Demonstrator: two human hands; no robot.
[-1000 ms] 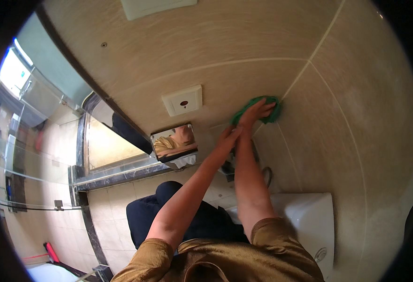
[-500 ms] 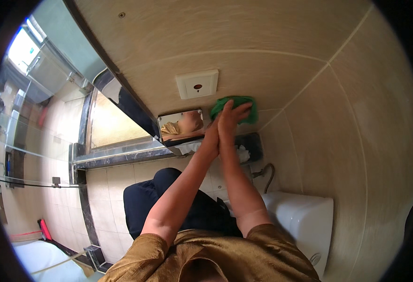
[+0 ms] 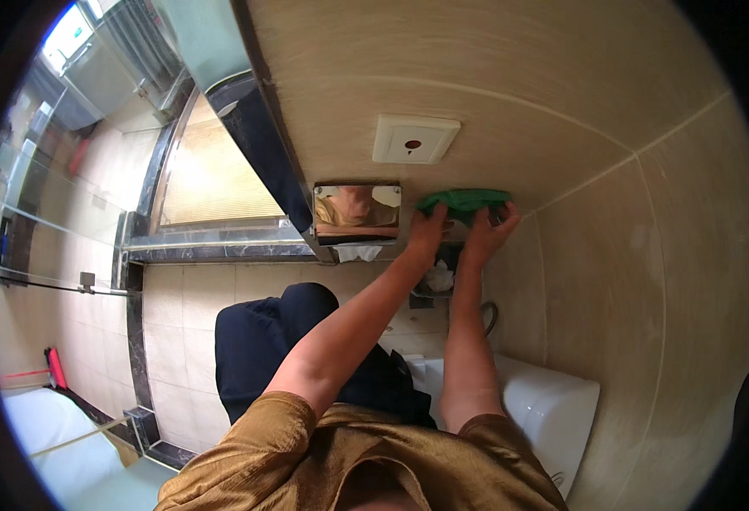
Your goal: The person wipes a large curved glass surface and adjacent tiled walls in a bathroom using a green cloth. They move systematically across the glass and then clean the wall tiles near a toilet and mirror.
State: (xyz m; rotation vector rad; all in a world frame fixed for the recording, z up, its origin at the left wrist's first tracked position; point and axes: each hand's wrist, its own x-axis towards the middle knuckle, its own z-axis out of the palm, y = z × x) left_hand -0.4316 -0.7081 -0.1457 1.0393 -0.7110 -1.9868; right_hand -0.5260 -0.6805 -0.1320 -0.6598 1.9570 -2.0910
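Observation:
A green cloth (image 3: 466,201) lies bunched lengthwise against the beige tiled wall, to the right of a shiny metal paper holder (image 3: 357,211). Its left end is gripped by my left hand (image 3: 429,230), thumb on top. Toward the other end, my right hand (image 3: 489,235) pinches the cloth with the thumb, some fingers bent outward. Both arms reach forward, and the hands are a short way apart. White paper (image 3: 359,252) hangs from under the holder.
Above the cloth, a white square wall plate (image 3: 416,139) is fixed to the wall. A dark bin (image 3: 449,255) holding crumpled white paper stands below my hands. The white toilet (image 3: 549,409) is at lower right, and a dark-edged doorway (image 3: 212,170) opens at left.
My hands were together at the wrists, the right one spread on the cloth. Now they are apart, each holding the cloth, which is gathered into a longer strip. The view has shifted.

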